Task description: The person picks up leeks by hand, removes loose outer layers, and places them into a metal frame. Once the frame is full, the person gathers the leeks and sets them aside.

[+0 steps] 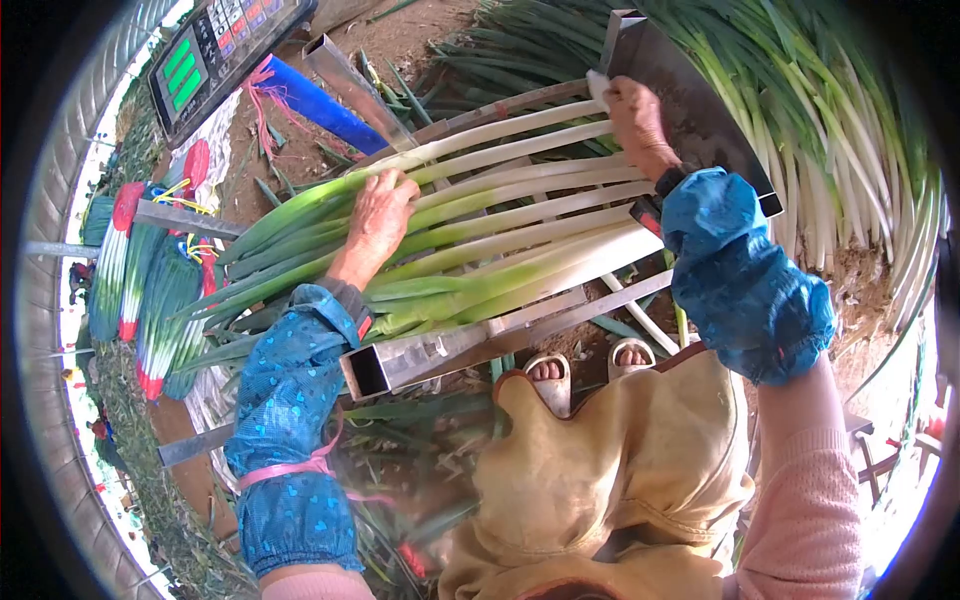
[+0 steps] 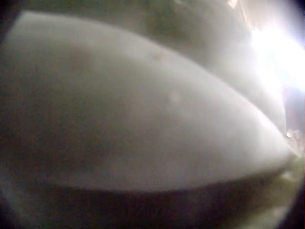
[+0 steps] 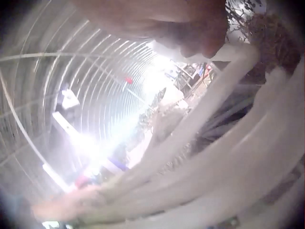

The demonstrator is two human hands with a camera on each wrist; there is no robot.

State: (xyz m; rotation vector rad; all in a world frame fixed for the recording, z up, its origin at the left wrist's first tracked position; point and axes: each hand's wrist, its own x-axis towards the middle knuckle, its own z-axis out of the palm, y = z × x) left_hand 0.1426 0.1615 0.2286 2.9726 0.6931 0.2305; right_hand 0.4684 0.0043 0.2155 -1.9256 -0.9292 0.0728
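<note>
Long green onions (image 1: pixel 520 215) lie side by side across a metal frame (image 1: pixel 430 360), green leaves to the left and white ends to the right. My left hand (image 1: pixel 378 215) lies over the stalks where the green turns white, its fingers curled round the farthest one. At the other end, my right hand (image 1: pixel 638 115) pinches the white root end of that onion, beside an upright metal plate (image 1: pixel 690 110). The right wrist view shows the pale stalk (image 3: pixel 209 105) running from under the fingers. A blurred pale surface (image 2: pixel 143 109) fills most of the left wrist view.
A large heap of loose green onions (image 1: pixel 820 140) lies at the right. Tied bundles (image 1: pixel 150 270) with red bands lie at the left. A scale display (image 1: pixel 185 80) stands at the upper left near a blue tube (image 1: pixel 325 105). Sandalled feet (image 1: pixel 550 380) are below the frame.
</note>
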